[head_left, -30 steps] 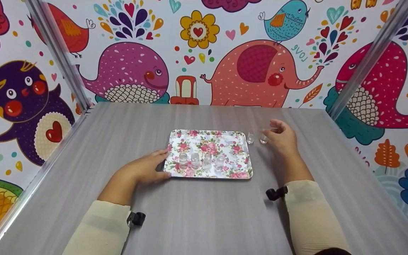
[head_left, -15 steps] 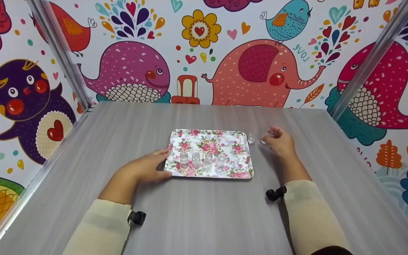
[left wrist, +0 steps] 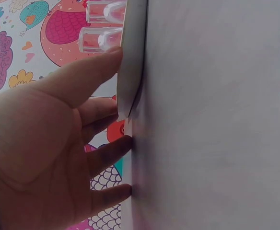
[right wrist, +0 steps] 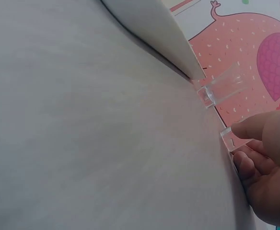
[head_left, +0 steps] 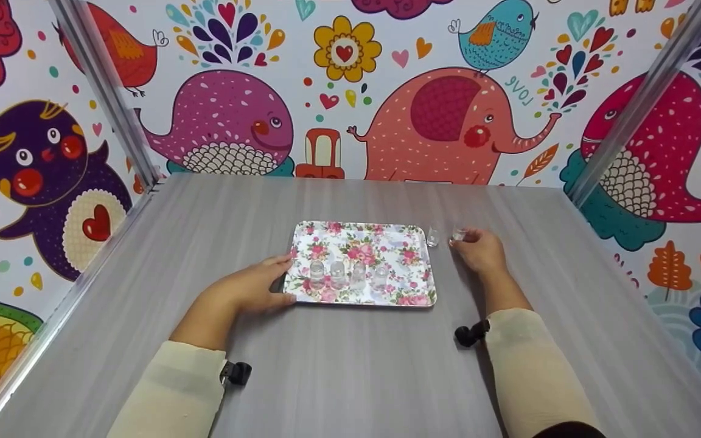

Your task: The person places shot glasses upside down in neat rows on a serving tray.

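Note:
A floral tray (head_left: 359,234) lies on the table with several small clear shot glasses (head_left: 338,272) in a row along its near side. My left hand (head_left: 256,286) rests at the tray's left end, thumb at the near corner and fingers fairly straight. In the left wrist view, the thumb (left wrist: 89,72) touches the tray rim and the lower fingertips reach the table. With thumb and fingers, my right hand (head_left: 483,250) pinches a clear shot glass (right wrist: 230,139) low on the table, right of the tray. Between that glass and the tray stands another shot glass (right wrist: 221,88).
The grey wood-look table (head_left: 350,371) extends around the tray. Walls printed with cartoon animals (head_left: 435,128) stand behind and at both sides. Metal posts (head_left: 107,91) rise at the back corners.
My right hand has come down and nearer, and its fingers now pinch the outer shot glass. The left hand and tray hold their place; the view shifts slightly.

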Tool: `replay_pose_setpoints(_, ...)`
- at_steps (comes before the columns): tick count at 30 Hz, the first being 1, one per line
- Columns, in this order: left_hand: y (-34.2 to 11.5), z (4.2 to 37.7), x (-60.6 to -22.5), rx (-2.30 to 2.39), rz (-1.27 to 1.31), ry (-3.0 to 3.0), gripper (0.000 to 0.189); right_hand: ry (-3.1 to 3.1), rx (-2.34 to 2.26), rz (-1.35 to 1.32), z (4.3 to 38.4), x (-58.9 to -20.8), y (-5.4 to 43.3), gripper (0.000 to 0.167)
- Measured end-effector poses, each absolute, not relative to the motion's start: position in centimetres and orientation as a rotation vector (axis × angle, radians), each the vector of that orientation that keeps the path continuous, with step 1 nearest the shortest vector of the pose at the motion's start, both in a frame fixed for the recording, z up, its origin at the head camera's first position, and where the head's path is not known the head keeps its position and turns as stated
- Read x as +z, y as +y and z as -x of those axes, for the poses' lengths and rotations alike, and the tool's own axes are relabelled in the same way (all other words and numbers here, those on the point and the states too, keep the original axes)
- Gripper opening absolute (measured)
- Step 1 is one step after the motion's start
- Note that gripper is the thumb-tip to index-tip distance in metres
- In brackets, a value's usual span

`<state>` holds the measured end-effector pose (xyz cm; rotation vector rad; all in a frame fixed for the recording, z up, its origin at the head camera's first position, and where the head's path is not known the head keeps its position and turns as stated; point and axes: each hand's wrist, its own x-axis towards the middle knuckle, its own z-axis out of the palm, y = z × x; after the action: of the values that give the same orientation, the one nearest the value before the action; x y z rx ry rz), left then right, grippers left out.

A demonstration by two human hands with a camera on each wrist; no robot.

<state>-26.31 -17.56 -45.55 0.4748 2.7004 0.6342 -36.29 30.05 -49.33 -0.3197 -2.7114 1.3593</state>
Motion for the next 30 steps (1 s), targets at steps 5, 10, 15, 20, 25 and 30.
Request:
replay_pose_setpoints(5, -17.6, 26.3, -45.5, 0.628, -0.478, 2.703, 0.087, -2.703, 1.292, 0.275, 36.3, -49.5, 30.1, 0.042)
replay_pose_setpoints(10, -17.6, 26.4, -45.6, 0.608, -0.494, 2.71, 0.087, -2.694, 1.333, 0.321, 36.2, -49.4, 30.2, 0.043)
replay_pose_setpoints(15, -17.5, 26.4, -45.6, 0.611, -0.503, 2.711, 0.087, -2.699, 1.489, 0.424, 35.6, -48.2, 30.1, 0.046)
replay_pose_setpoints(20, -17.5, 26.4, -45.6, 0.617, -0.517, 2.717, 0.087, -2.643, 1.631, 0.431, 34.7, -46.9, 29.9, 0.045)
replay_pose_setpoints(25, -17.5, 26.3, -45.5, 0.625, -0.52, 2.721, 0.087, -2.62, 1.662, 0.351, 33.6, -45.3, 29.7, 0.049)
replay_pose_setpoints(30, -17.5, 26.3, -45.5, 0.633, -0.51, 2.72, 0.087, -2.643, 1.551, 0.215, 32.4, -44.0, 29.3, 0.049)
